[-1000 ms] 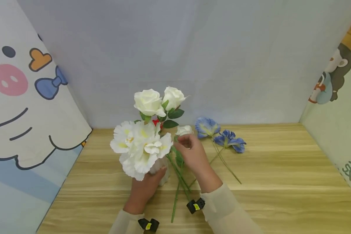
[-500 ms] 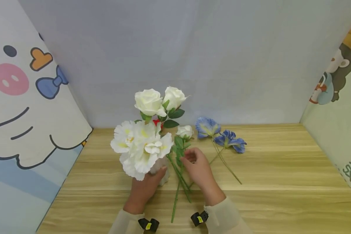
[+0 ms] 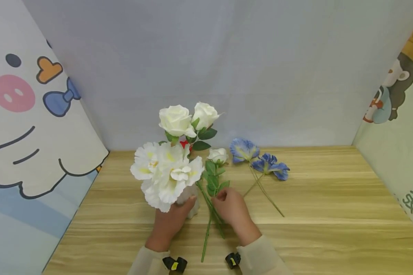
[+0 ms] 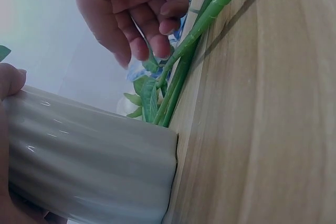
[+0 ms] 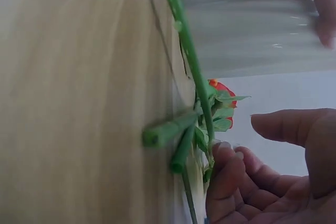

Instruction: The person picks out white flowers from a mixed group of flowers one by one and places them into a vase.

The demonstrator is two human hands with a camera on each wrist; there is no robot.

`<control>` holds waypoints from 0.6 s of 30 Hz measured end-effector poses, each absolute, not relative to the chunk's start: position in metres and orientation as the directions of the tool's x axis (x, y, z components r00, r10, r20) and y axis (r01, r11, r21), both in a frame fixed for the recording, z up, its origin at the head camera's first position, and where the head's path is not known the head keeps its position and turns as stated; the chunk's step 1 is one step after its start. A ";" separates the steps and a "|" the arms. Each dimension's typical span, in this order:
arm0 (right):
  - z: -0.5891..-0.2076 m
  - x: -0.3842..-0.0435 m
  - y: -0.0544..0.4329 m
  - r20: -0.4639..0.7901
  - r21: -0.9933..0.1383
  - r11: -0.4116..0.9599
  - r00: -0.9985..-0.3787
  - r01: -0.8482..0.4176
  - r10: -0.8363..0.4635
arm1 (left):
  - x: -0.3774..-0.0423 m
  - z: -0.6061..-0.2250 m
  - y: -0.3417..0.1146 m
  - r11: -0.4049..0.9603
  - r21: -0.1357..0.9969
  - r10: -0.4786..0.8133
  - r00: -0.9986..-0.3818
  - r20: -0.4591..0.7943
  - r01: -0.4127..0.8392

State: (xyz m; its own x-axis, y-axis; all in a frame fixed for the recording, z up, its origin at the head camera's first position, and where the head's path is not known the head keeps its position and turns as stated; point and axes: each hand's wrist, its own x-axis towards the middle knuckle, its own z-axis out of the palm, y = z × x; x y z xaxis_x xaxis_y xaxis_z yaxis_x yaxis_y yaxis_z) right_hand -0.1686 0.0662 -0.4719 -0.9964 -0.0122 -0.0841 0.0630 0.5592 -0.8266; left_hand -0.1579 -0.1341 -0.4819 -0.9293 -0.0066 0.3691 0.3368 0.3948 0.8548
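My left hand (image 3: 170, 223) grips a white ribbed vase (image 4: 94, 150) that stands on the table. Two white roses (image 3: 175, 120) and large ruffled white flowers (image 3: 168, 172) rise over the vase and mostly hide it in the head view. To its right, a smaller white rose (image 3: 218, 155) with green leaves (image 3: 212, 179) lies among crossed green stems (image 3: 206, 236). My right hand (image 3: 232, 206) is at these stems, just below the leaves. In the right wrist view its fingers curl loosely beside a stem (image 5: 191, 59), with the thumb held apart from them.
Two blue flowers (image 3: 243, 149) with thin stems lie at the back right of the wooden table (image 3: 330, 198). Some red (image 3: 184, 144) shows behind the white blooms. A pale backdrop (image 3: 278, 76) closes off the rear, with cartoon-printed panels on both sides.
My right hand has moved from the small white rose's head down past its leaves, toward me, leaving the rose uncovered. My left hand stays at the vase.
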 end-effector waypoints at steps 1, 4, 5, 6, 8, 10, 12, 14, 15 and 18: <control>-0.473 -0.169 0.066 -0.086 -0.820 0.568 -0.996 0.061 -0.017 | -0.158 -0.482 -0.134 0.396 0.856 -0.008 -0.931 0.365 0.332; -0.475 -0.168 0.064 -0.102 -0.804 0.590 -0.995 0.069 -0.022 | -0.159 -0.484 -0.135 0.397 0.858 -0.011 -0.933 0.359 0.326; -0.476 -0.168 0.064 -0.110 -0.799 0.597 -0.994 0.074 -0.025 | -0.160 -0.484 -0.135 0.400 0.857 -0.011 -0.933 0.359 0.325; -0.477 -0.169 0.064 -0.116 -0.794 0.604 -0.993 0.077 -0.026 | -0.160 -0.484 -0.135 0.401 0.856 -0.010 -0.933 0.360 0.326; -0.479 -0.170 0.063 -0.141 -0.793 0.602 -0.990 0.095 -0.029 | -0.160 -0.484 -0.135 0.401 0.855 -0.009 -0.932 0.363 0.329; -0.480 -0.171 0.063 -0.160 -0.792 0.601 -0.987 0.108 -0.033 | -0.160 -0.484 -0.135 0.402 0.853 -0.008 -0.930 0.366 0.332; -0.482 -0.172 0.063 -0.172 -0.795 0.595 -0.984 0.117 -0.036 | -0.160 -0.484 -0.135 0.399 0.854 -0.006 -0.930 0.367 0.335; -0.483 -0.174 0.064 -0.184 -0.800 0.587 -0.982 0.125 -0.042 | -0.160 -0.485 -0.135 0.397 0.854 -0.003 -0.930 0.369 0.337; -0.484 -0.174 0.064 -0.192 -0.806 0.577 -0.980 0.132 -0.043 | -0.161 -0.485 -0.135 0.397 0.853 -0.001 -0.929 0.369 0.339; -0.486 -0.176 0.065 -0.211 -0.832 0.532 -0.976 0.156 -0.044 | -0.161 -0.485 -0.136 0.398 0.850 0.005 -0.927 0.374 0.345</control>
State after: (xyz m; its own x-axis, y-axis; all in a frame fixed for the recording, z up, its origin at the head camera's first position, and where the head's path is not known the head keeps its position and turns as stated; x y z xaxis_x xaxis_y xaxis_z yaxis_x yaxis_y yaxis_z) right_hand -0.1757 0.0646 -0.4858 -0.9765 -0.0437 -0.2112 0.1561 0.5324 -0.8320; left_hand -0.1613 -0.1357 -0.4852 -0.9274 0.0053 0.3741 0.3452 0.3977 0.8501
